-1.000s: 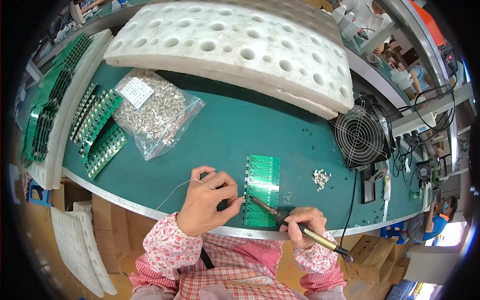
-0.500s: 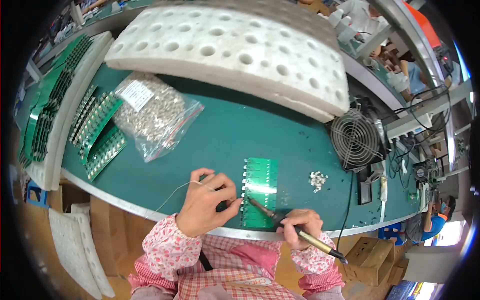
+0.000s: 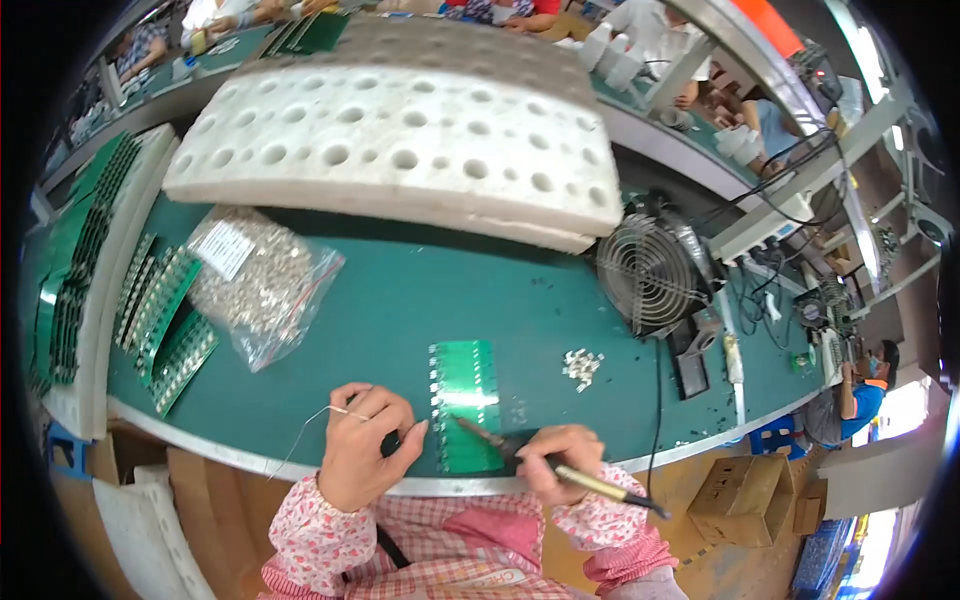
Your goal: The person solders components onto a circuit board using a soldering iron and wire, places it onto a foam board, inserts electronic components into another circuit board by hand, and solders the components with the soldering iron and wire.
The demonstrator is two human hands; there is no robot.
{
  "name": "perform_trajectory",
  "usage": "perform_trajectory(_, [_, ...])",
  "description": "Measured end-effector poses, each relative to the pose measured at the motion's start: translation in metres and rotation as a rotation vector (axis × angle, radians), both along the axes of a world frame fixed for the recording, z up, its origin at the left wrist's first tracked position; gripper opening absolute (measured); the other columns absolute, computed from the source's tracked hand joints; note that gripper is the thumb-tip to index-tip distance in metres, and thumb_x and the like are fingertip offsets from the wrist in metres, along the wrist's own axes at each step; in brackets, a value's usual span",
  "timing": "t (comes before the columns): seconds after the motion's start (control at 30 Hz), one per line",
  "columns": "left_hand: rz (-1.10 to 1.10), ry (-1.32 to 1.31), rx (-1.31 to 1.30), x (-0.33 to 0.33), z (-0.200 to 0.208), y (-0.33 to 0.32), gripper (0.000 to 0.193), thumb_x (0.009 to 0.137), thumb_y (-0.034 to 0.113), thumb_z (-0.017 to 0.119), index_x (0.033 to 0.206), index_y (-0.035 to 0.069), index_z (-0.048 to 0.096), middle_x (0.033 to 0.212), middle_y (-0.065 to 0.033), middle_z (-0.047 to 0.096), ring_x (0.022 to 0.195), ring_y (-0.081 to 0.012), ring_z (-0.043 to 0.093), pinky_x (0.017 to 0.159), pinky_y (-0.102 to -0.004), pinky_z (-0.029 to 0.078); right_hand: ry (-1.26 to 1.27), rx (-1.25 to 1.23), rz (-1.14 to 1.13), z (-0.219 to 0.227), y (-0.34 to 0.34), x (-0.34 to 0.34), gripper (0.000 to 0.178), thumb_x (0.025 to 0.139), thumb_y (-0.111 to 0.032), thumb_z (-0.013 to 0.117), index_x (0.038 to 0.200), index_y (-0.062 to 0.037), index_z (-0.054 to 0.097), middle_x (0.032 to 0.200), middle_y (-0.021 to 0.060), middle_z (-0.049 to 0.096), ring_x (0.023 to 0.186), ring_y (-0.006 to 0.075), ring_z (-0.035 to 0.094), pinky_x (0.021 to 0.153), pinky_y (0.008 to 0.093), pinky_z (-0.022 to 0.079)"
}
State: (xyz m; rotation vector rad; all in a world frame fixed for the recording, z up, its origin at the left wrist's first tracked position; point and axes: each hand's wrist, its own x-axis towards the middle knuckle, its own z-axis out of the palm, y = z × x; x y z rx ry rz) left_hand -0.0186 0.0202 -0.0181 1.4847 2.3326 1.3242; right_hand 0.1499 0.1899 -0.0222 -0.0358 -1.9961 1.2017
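A green circuit board point(image 3: 466, 375) with a row of small metal parts on its left edge lies near the table's front edge. My right hand point(image 3: 562, 462) is closed round a soldering iron point(image 3: 590, 482), whose tip is over the board near that row. Beside the board's left edge, my left hand point(image 3: 365, 450) is closed on a thin solder wire point(image 3: 308, 428) that trails off to the left. The wire's working end is hidden by my fingers. To the right of the board lies a small pile of silvery parts point(image 3: 581, 369).
A plastic bag of small metal parts point(image 3: 265, 285) and several green boards point(image 3: 165, 315) lie at the left. A white foam block with holes point(image 3: 390, 150) spans the back. A black fan point(image 3: 648, 272) stands at the right, beside an iron holder point(image 3: 692, 350). Other people work beyond.
The head view has shifted, so the table and its things appear further left and mostly lower. Both hands keep their grips, and the iron's tip stays close to the board's left row.
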Motion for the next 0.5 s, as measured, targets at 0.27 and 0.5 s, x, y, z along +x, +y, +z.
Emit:
perform_trajectory(0.27, [0.037,-0.025,-0.028,0.009,0.003,0.000,0.012,0.075,0.004,0.066,0.071,0.007,0.055,0.077,-0.0017,0.060,0.075,-0.0188,0.057,0.091,-0.0392,0.036,-0.069,-0.346,-0.096,0.002,0.000,0.017,0.010,0.087,-0.009,0.056,0.082,-0.0004,0.053,0.056,0.0075,0.057,0.044,0.0109,0.055,0.042,0.0238,0.044])
perform_trajectory(0.5, [0.039,0.019,-0.051,0.012,-0.002,0.000,0.016,0.074,0.005,0.066,0.069,0.009,0.052,0.078,0.0001,0.059,0.073,-0.0179,0.056,0.093,-0.0393,0.034,-0.165,-0.240,-0.048,0.005,-0.003,0.014,0.010,0.086,-0.008,0.059,0.081,-0.0022,0.053,0.056,0.0056,0.059,0.046,0.0130,0.060,0.045,0.0250,0.047])
